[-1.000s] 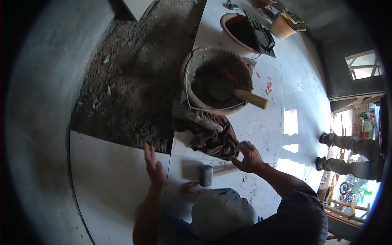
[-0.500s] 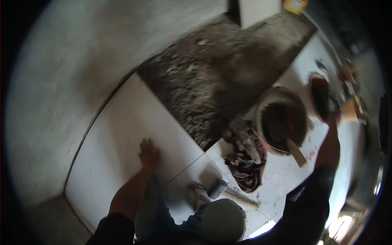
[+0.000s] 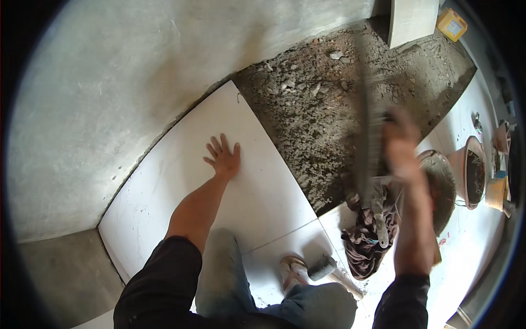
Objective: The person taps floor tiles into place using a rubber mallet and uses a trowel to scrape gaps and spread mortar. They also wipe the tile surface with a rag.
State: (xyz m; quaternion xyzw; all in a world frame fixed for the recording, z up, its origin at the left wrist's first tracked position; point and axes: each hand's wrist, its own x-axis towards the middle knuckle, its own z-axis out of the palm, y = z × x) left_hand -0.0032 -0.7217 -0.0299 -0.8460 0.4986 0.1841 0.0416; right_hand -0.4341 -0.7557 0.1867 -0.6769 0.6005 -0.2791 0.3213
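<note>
My left hand [image 3: 223, 159] lies flat with its fingers spread on a large white floor tile [image 3: 181, 164]. My right hand [image 3: 401, 145] is closed around the grip of a long flat trowel [image 3: 364, 131], raised above the edge of the rough mortar bed [image 3: 301, 104]. Both trowel and right hand are smeared by motion, so the blade's detail does not show. Below the trowel, a crumpled dark cloth [image 3: 366, 244] lies on the tiles with a grey-smeared tool on it. My right forearm partly hides a mortar bucket [image 3: 442, 186].
A mallet [image 3: 323, 267] lies by my foot. More buckets [image 3: 467, 170] stand at the right. At the far end, a pale tile [image 3: 411, 24] leans upright near a yellow jerrycan [image 3: 452, 24]. A bare grey wall [image 3: 126, 98] borders the tile on the left.
My right hand has moved left from the buckets and now holds the trowel over the mortar edge. The view has shifted; my left hand still rests on the tile.
</note>
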